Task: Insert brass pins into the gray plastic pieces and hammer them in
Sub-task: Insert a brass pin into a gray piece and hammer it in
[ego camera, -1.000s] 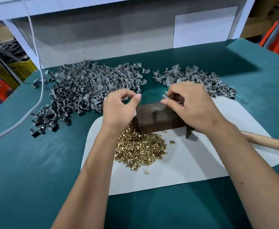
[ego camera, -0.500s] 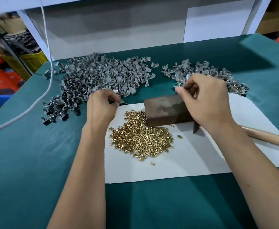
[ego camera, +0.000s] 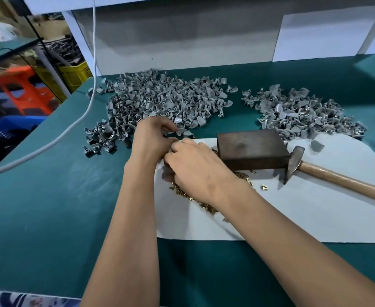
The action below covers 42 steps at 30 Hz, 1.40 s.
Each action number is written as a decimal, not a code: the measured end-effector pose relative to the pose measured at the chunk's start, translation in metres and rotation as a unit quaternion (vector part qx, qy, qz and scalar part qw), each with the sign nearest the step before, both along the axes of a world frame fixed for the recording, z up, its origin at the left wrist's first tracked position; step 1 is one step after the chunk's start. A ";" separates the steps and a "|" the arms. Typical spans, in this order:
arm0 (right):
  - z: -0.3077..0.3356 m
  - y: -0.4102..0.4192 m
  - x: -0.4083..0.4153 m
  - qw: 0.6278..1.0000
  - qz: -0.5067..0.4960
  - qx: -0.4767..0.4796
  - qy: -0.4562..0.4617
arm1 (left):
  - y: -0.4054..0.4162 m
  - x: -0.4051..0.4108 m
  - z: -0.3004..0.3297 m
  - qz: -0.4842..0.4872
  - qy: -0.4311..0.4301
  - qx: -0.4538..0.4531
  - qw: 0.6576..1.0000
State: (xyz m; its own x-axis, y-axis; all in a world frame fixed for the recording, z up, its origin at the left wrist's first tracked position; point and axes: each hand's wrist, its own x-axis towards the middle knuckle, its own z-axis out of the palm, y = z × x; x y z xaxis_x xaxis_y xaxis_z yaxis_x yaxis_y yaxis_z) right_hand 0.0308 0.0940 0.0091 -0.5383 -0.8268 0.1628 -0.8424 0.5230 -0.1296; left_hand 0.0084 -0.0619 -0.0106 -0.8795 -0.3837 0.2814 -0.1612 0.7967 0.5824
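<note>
My left hand point(ego camera: 152, 138) rests at the near edge of the big pile of gray plastic pieces point(ego camera: 160, 100), its fingers curled round a gray piece that is mostly hidden. Beside it, touching it, my right hand point(ego camera: 195, 167) lies over the heap of brass pins point(ego camera: 204, 203), with its fingers curled down into them and the fingertips hidden. A dark metal block point(ego camera: 250, 149) stands just right of my hands. The hammer point(ego camera: 294, 160) lies against the block's right end, with nobody holding it and its wooden handle point(ego camera: 346, 183) pointing right.
A second pile of gray pieces point(ego camera: 297, 111) lies at the back right, with one loose piece point(ego camera: 317, 145) near it. The pins, block and hammer rest on a white sheet point(ego camera: 293, 216) on the green table. A white cable point(ego camera: 49, 145) crosses the left side.
My right hand left the block and came down left onto the brass pins. My left hand stays at the gray pile's edge. The camera swung left, and the hammer head now shows.
</note>
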 end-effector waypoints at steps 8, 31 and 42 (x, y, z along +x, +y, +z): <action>0.013 -0.005 -0.007 0.996 -0.017 0.076 -0.049 | -0.006 -0.002 -0.005 0.056 0.009 0.025 0.998; 0.022 0.080 -0.032 0.981 -0.044 -0.144 -0.121 | 0.007 -0.006 -0.011 0.103 -0.004 0.049 0.993; 0.011 0.121 -0.058 0.930 -0.180 -0.314 -0.066 | 0.086 -0.007 0.013 -0.063 0.173 0.239 0.954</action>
